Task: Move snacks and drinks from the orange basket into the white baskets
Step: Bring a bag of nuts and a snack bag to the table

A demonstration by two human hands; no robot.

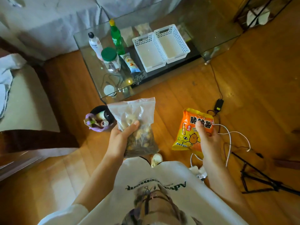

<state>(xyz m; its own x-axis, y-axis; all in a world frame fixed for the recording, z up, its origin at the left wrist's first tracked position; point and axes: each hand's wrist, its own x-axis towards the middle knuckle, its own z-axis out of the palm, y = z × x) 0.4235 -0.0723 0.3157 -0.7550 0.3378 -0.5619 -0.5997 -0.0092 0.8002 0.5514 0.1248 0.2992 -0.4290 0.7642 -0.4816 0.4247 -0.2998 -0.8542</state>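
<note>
My left hand (pixel 122 135) grips a clear zip bag of mixed dried snacks (pixel 138 120) above the floor. My right hand (pixel 207 137) holds an orange crisp packet (pixel 189 132) with a cartoon potato on it. Two white perforated baskets (pixel 149 53) (pixel 172 43) stand side by side on the glass table (pixel 90 65), both with nothing visible inside. Left of them on the table stand a green bottle (pixel 116 38), a white bottle (pixel 96 44), a green-lidded jar (pixel 111 60) and a small blue snack packet (pixel 130 63). No orange basket is in view.
A black bin (pixel 99 118) with rubbish stands on the wooden floor near my left hand. White and black cables (pixel 230 135), a power adapter (pixel 218 105) and black tripod legs (pixel 253 177) lie at the right. A sofa (pixel 24 101) is at the left.
</note>
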